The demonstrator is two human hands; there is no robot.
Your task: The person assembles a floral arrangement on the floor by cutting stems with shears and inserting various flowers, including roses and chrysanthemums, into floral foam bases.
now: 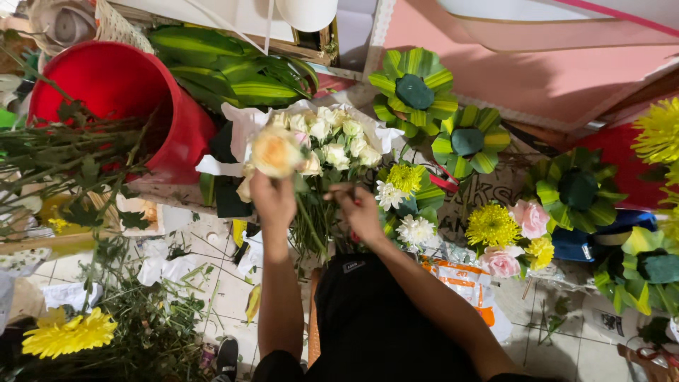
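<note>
The left hand (274,200) grips a peach rose (276,151) just above it, the right hand (359,212) pinches a stem (351,189).

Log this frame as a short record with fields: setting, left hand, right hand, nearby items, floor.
setting: flower work area seen from above
left hand: holds up a peach rose by its stem
right hand: grips stems under the white rose bunch
nearby items: red bucket with leafy stems; leaf rosettes, some with yellow chrysanthemums and pink roses
floor: tiled floor strewn with cuttings; a yellow chrysanthemum lies at lower left
</note>
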